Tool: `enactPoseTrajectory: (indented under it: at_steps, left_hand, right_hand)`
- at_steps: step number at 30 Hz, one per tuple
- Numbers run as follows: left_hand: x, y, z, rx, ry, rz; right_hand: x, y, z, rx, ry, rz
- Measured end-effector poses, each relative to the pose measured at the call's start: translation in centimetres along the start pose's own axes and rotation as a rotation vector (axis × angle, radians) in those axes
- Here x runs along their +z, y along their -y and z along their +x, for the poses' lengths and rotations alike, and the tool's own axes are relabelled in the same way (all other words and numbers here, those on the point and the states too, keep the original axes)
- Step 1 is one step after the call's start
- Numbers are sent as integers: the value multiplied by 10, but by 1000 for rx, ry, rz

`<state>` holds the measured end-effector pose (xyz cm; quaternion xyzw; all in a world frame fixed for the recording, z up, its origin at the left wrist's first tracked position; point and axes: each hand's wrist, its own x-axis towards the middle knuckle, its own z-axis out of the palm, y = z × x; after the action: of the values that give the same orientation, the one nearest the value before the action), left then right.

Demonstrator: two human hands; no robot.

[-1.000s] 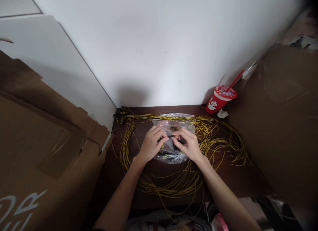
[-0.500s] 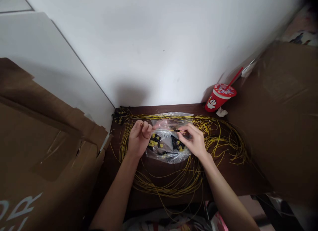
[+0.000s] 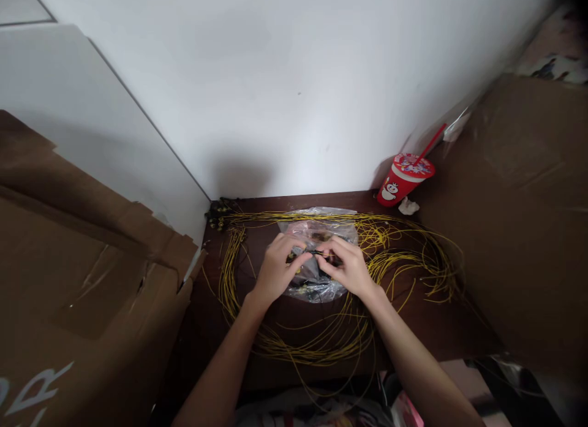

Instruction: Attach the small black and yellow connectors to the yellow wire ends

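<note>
Over a clear plastic bag point(image 3: 321, 292), my two hands meet with fingertips close together. A small dark piece point(image 3: 316, 252) on a thin wire lies between them; its exact kind is too small to make out. My left hand point(image 3: 278, 264) pinches its left end, and my right hand point(image 3: 346, 264) pinches the right side. Black and yellow small parts show in the bag, partly covered by my hands. Around the bag, long yellow wires point(image 3: 312, 353) curve in loose bundles, with more yellow wires point(image 3: 408, 261) to the right.
Dark connector-like ends point(image 3: 220, 214) cluster at the table's back left corner. A red cup point(image 3: 404, 179) with a straw stands at the back right, beside a crumpled tissue point(image 3: 408, 206). Cardboard boxes flank the brown table point(image 3: 413, 329): one on the left point(image 3: 92, 274), one on the right point(image 3: 509, 219).
My left hand has moved right and slightly down, closing the gap to my right hand, which came a little left. The wire stretched between them before no longer shows.
</note>
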<state>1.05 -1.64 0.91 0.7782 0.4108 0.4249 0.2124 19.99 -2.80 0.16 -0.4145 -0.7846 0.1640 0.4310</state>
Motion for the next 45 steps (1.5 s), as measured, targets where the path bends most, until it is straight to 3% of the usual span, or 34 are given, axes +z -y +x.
enactPoseTrajectory:
  at_steps: [3, 10, 19, 24, 29, 33, 37, 39, 41, 45]
  left_hand:
    - [2, -1, 1, 39, 86, 1]
    - [0, -6, 5, -40, 75, -289]
    - [-13, -3, 12, -420, -247, -1111]
    - [-20, -4, 15, -478, -410, -1251]
    - [-24, -1, 17, -402, -650, -1010]
    - [-38, 15, 18, -381, -933, -813]
    - [-49, 32, 14, -392, -1081, -542]
    - [-49, 35, 12, -375, -1017, -326]
    - [-46, 33, 10, -312, -876, -46]
    - [-33, 20, 9, -64, -571, 465]
  right_hand:
    - [2, 1, -1, -7, 12, 15]
    - [-2, 1, 1, 9, -24, 49]
    - [-11, -4, 4, 24, -141, 21]
    - [-12, -8, 3, 9, -117, 5]
    - [-18, -12, 3, 23, -82, -23]
    - [-24, -13, 3, 45, -101, -38]
    - [-26, -15, 2, 78, -114, -77]
    - [-25, -15, 1, 80, -117, -101]
    - [-24, -15, 1, 77, -117, -120]
    - [-20, -14, 1, 68, -97, -151]
